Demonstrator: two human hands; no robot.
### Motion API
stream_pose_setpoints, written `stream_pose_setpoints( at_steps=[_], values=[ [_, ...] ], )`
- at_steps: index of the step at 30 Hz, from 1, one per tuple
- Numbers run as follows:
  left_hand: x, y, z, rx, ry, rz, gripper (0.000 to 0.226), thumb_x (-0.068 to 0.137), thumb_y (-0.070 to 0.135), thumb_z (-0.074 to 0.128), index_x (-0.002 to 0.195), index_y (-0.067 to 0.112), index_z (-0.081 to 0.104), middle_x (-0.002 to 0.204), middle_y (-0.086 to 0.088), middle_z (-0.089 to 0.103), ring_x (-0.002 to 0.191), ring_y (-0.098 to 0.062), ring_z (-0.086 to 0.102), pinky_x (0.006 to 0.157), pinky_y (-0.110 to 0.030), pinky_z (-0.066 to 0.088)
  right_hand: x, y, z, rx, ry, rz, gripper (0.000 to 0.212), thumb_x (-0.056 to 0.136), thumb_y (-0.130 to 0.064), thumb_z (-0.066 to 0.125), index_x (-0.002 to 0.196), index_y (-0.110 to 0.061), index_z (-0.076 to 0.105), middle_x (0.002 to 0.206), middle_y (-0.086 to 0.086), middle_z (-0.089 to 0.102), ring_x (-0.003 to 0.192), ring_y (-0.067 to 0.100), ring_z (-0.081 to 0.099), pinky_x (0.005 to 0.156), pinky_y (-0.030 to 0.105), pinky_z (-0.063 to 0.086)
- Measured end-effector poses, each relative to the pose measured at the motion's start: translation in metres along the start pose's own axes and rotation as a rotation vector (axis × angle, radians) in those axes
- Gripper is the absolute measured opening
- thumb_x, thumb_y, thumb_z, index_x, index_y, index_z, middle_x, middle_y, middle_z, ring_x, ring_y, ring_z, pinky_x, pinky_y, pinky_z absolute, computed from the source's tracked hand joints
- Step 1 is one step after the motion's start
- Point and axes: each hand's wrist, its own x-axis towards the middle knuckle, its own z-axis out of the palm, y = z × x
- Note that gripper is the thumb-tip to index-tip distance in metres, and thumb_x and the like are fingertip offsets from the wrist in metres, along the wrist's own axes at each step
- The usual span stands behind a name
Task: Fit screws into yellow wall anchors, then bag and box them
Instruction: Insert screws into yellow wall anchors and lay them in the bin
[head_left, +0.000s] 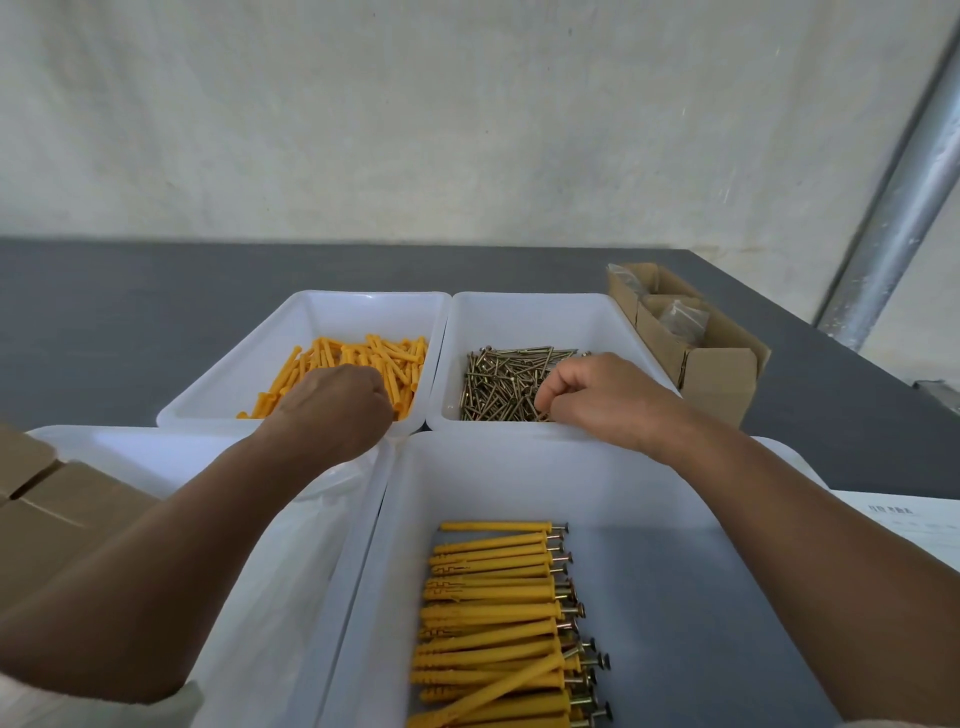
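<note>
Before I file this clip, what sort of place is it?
Probably a small hardware packing station. White bins hold loose yellow anchors, screws and finished anchor-and-screw sets, and open cardboard boxes with bagged parts sit on the grey table.

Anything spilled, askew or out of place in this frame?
Nothing spilled: the loose anchors and screws sit inside their own bins. One small thing: in the near bin the assembled anchors lie in a neat parallel row, but a stray anchor lies diagonally across the lower ones.
</note>
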Motion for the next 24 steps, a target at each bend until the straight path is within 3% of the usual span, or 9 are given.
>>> stream_pose_setpoints(
  at_steps=[2, 6, 9, 11, 15, 20, 24],
  values=[
    [-0.001, -0.001, 0.0, -0.058, 0.016, -0.007, 0.03, 0.086, 0.006, 0.041, 0.096, 0.019, 0.065, 0.081, 0.007, 0.055, 0.071, -0.005, 0.044, 0.054, -0.021, 0.032, 0.0, -0.002, 0.001, 0.035, 0.007, -0.01, 0.02, 0.086, -0.015, 0.062, 0.079, -0.032, 0.071, 0.078, -0.02, 0.065, 0.076, 0.0, 0.059, 0.064, 0.021, 0.044],
    [-0.003, -0.002, 0.002, -0.135, 0.088, 0.046, 0.028, 0.088, 0.003, 0.044, 0.099, 0.02, 0.062, 0.082, 0.009, 0.058, 0.071, -0.005, 0.047, 0.055, -0.019, 0.034, 0.0, -0.005, 0.001, 0.127, 0.028, -0.011, 0.025, 0.085, -0.009, 0.064, 0.079, -0.032, 0.072, 0.081, -0.011, 0.071, 0.081, 0.007, 0.068, 0.075, 0.026, 0.055],
    [-0.005, 0.002, 0.005, -0.23, 0.234, 0.133, 0.019, 0.094, 0.008, 0.049, 0.106, 0.019, 0.059, 0.094, 0.004, 0.069, 0.082, -0.014, 0.058, 0.064, -0.023, 0.04, -0.001, -0.009, 0.0, 0.247, 0.063, -0.03, 0.023, 0.086, -0.008, 0.062, 0.083, -0.029, 0.073, 0.075, -0.008, 0.073, 0.072, 0.004, 0.069, 0.063, 0.018, 0.054],
    [-0.007, 0.006, 0.005, -0.309, 0.289, 0.189, 0.017, 0.093, 0.012, 0.055, 0.108, 0.02, 0.058, 0.096, 0.006, 0.071, 0.086, -0.012, 0.061, 0.069, -0.023, 0.042, -0.002, -0.011, -0.001, 0.33, 0.096, -0.053, 0.022, 0.088, -0.008, 0.061, 0.084, -0.027, 0.073, 0.074, -0.006, 0.073, 0.068, 0.004, 0.069, 0.058, 0.016, 0.051],
    [-0.013, 0.013, 0.003, -0.424, 0.285, 0.242, 0.023, 0.089, 0.015, 0.064, 0.104, 0.029, 0.052, 0.084, 0.023, 0.064, 0.077, 0.01, 0.057, 0.064, -0.008, 0.039, -0.003, -0.018, -0.003, 0.493, 0.14, -0.085, 0.022, 0.093, -0.008, 0.057, 0.085, -0.021, 0.072, 0.071, -0.002, 0.072, 0.067, 0.01, 0.068, 0.06, 0.022, 0.051],
    [-0.017, 0.017, 0.007, -0.48, 0.235, 0.3, 0.032, 0.086, 0.012, 0.068, 0.103, 0.031, 0.048, 0.087, 0.02, 0.066, 0.082, 0.01, 0.061, 0.064, 0.002, 0.038, -0.006, -0.027, -0.006, 0.642, 0.15, -0.098, 0.019, 0.093, -0.007, 0.056, 0.089, -0.016, 0.072, 0.073, 0.002, 0.072, 0.067, 0.014, 0.067, 0.061, 0.026, 0.054],
    [-0.018, 0.019, 0.008, -0.488, 0.22, 0.34, 0.034, 0.086, 0.012, 0.069, 0.104, 0.03, 0.048, 0.086, 0.021, 0.065, 0.086, 0.012, 0.059, 0.063, -0.002, 0.044, -0.009, -0.032, -0.005, 0.652, 0.154, -0.115, 0.019, 0.093, -0.006, 0.056, 0.089, -0.016, 0.072, 0.073, 0.002, 0.072, 0.067, 0.014, 0.067, 0.061, 0.027, 0.053]
  ],
)
